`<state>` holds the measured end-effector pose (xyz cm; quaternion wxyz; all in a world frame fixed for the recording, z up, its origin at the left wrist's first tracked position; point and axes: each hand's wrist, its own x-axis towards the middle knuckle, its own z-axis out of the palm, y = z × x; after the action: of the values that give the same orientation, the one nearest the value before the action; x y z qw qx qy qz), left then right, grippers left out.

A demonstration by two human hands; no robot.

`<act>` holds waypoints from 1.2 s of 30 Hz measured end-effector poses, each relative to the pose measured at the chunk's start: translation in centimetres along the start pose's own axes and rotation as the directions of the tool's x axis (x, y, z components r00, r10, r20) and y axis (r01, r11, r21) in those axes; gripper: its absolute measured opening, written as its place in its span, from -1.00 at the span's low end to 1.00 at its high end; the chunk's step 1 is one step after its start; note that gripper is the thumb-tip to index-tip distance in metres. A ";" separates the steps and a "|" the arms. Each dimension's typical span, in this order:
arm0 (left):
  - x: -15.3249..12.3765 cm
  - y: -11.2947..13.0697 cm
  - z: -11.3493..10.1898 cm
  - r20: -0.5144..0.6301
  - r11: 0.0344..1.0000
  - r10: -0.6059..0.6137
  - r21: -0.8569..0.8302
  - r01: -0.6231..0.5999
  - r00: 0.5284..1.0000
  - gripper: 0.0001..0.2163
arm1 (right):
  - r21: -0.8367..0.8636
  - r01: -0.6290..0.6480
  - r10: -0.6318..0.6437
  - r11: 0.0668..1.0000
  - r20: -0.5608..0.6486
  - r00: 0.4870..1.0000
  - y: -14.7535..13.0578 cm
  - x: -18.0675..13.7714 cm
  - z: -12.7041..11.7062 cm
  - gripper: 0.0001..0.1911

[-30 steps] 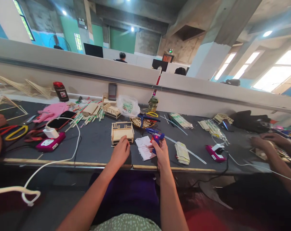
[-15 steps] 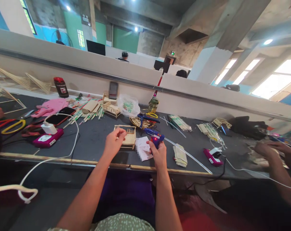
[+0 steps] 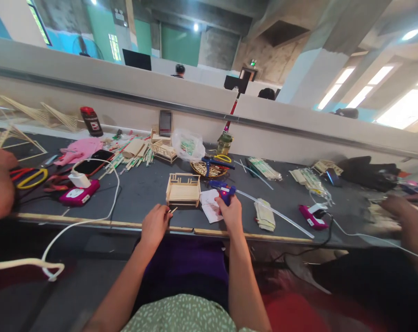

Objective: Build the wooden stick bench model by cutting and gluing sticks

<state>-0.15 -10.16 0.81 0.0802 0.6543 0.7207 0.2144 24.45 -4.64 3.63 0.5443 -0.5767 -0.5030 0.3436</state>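
Observation:
My right hand (image 3: 231, 213) is wrapped round the handle of a blue hot glue gun (image 3: 226, 193), with a red light lit on its body. A long clear glue stick (image 3: 274, 214) sticks out of its back end. Between the fingertips of my left hand (image 3: 155, 224) is a short wooden stick (image 3: 173, 210), held near the table's front edge. Just beyond that hand stands a small bench-like model made of wooden sticks (image 3: 183, 191), touched by neither hand. A paper with writing (image 3: 211, 205) lies beside the model, under the glue gun.
Behind the model sits a basket of short sticks (image 3: 209, 171) with blue and yellow tools on it. Purple power strips (image 3: 80, 192) with white cables lie to both sides. A folded cloth (image 3: 265, 215) rests at right. Other people's hands (image 3: 397, 205) are at both ends.
My left hand has moved from over the stick model down to the table's front edge, and a short stick now shows in its fingers. The glue gun stays in my right hand.

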 end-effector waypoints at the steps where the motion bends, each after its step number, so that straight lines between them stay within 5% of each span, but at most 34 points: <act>1: 0.1 0.2 0.1 0.014 0.999 -0.001 0.049 0.000 1.000 -0.85 | -0.045 -0.017 0.017 0.999 0.000 1.000 0.5 0.4 -0.4 -0.68; 7: 0.9 1.1 0.1 0.011 0.991 0.067 0.117 -0.068 0.998 -0.79 | -0.395 -0.089 0.102 0.914 0.013 0.995 2.9 2.1 -2.9 -0.73; 11: 1.2 2.1 -0.5 0.044 0.957 0.076 -0.282 -0.061 0.996 -0.85 | -0.725 -0.084 0.105 0.684 -0.016 0.994 2.4 1.5 -2.8 -0.72; 13: 1.6 3.2 -1.1 0.121 0.803 0.068 -0.595 0.018 0.990 -0.83 | -0.827 -0.059 0.031 0.559 -0.050 0.998 1.6 0.9 -2.4 -0.73; 15: 2.1 4.6 -1.7 0.248 0.566 0.038 -0.804 0.184 0.968 -0.72 | -0.829 -0.016 -0.066 0.559 -0.064 0.996 0.4 0.3 -1.9 -0.75; 17: 2.7 6.2 -2.3 0.326 0.355 0.054 -0.890 0.287 0.944 -0.67 | -0.688 0.098 -0.163 0.719 -0.030 0.986 -1.1 -0.2 -1.3 -0.75; 20: 3.0 8.2 -3.0 0.358 0.177 0.109 -0.925 0.336 0.927 -0.69 | -0.115 0.212 -0.189 0.970 0.181 0.965 -3.3 -0.9 0.0 -0.71; 23: 2.8 9.3 -3.3 0.362 0.144 0.131 -0.928 0.344 0.923 -0.68 | 0.271 0.052 -0.143 0.961 0.328 0.934 -4.7 -1.5 1.3 -0.65; 36: 2.7 9.3 -2.7 0.444 -0.125 0.098 -0.882 0.454 0.890 -0.64 | 0.446 -0.119 -0.043 0.887 0.335 0.941 -6.1 -1.9 2.6 -0.71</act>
<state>6.85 -7.61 7.46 0.6980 0.2952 0.3761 0.5331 20.22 -6.29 8.83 0.5646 -0.3743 -0.4810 0.5566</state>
